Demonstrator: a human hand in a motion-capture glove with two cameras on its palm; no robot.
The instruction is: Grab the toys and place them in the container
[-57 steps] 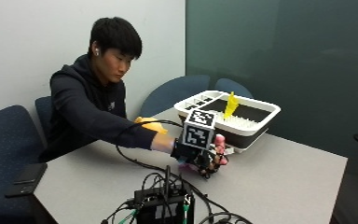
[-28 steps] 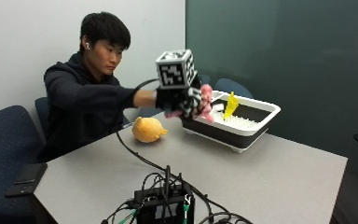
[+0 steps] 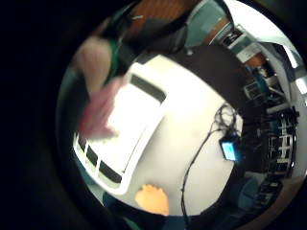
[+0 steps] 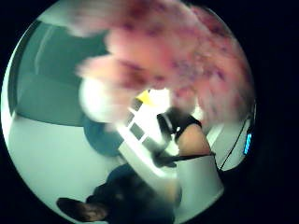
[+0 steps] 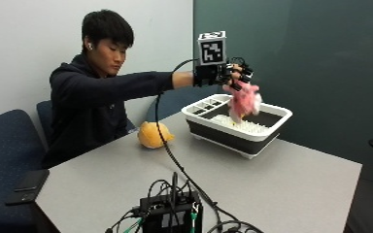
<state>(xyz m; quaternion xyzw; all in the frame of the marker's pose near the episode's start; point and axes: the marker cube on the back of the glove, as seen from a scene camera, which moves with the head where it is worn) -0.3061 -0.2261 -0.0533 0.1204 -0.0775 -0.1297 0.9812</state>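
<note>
One orange plush toy (image 5: 154,134) — lying on the grey table (image 5: 290,184), below and well apart from the outstretched arm, on the side nearer the person; shown also in the little-finger-side palm view (image 3: 152,199) just beside one end of the container.

One gloved right hand (image 5: 228,75) — raised above the container, arm extended from the seated person; whether the fingers grasp or have let go of the pink toy cannot be told.

One pink plush toy (image 5: 244,100) — directly beneath the hand, hanging over the open container, its lower end level with the rim; fills much of the thumb-side palm view (image 4: 187,60), so close to the palm; blurred over the container in the other palm view (image 3: 100,110).

One container (image 5: 219,130) — white rim, dark walls, white ribbed floor, small compartments at one end; standing on the table straight under the hand.

One black device with cables (image 5: 172,213) — at the table's near edge, well apart from the hand.
</note>
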